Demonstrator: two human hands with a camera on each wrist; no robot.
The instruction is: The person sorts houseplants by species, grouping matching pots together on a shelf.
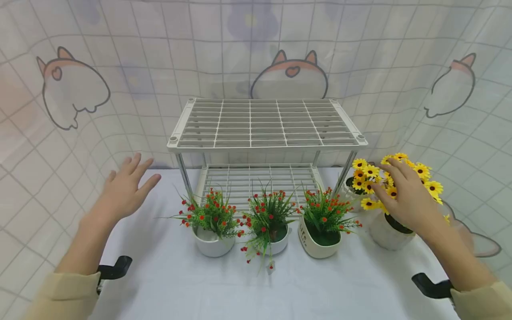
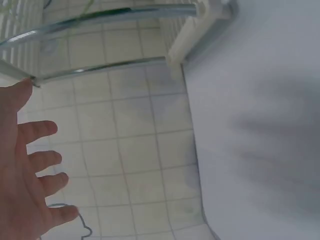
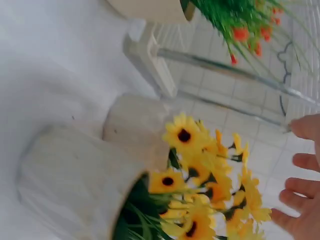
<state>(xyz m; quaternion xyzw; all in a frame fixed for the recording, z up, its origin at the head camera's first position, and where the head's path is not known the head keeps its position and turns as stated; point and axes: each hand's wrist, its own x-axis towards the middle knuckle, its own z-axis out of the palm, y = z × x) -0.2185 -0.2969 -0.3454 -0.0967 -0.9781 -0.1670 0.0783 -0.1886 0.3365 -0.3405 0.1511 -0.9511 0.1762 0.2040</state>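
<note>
My left hand (image 1: 127,189) hovers above the table to the left of a white two-tier wire rack (image 1: 268,126), fingers spread and holding nothing. Over the yellow flowers (image 1: 434,187) on the right is my right hand (image 1: 408,195), its fingers extended; in the right wrist view the fingers (image 3: 302,187) stand beside the blooms without gripping them. These flowers grow from two pale pots, a front pot (image 1: 387,233) and a back pot (image 1: 352,195). Three pots with red-flowered plants stand before the rack: a left pot (image 1: 214,244), a middle pot (image 1: 278,245) and a right pot (image 1: 320,246) with lettering.
A white cloth covers the table (image 1: 192,289). Behind and at both sides hangs a tile-patterned curtain (image 1: 160,84) with cartoon animal drawings. The rack's lower shelf (image 1: 260,178) lies behind the red-flowered plants, and metal posts (image 1: 184,175) carry its upper shelf.
</note>
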